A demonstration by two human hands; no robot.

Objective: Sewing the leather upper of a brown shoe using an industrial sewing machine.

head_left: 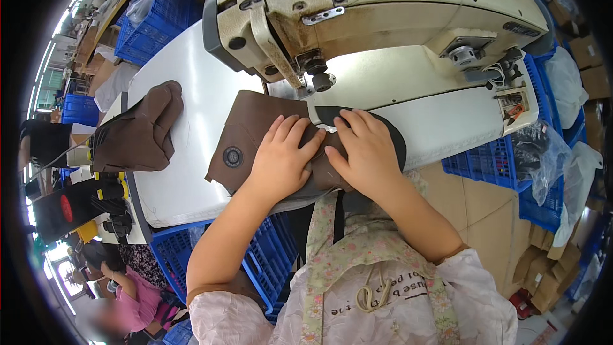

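A brown leather-like panel with a round dark badge (225, 119) lies at the front of the white worktop (198, 201), its far edge close to the metal needle area (302, 92) of the cream sewing machine (396, 22). It looks light, pliable and easily creased, not fragile; the free left edge offers the clearest hold. Left hand (280, 161) and right hand (370, 153) rest on it with fingers spread, the right also touching a curved black piece (394, 133); whether either pinches is hidden. The machine head overhangs, limiting lifting; a folded brown bundle (135, 134) sits apart leftward.
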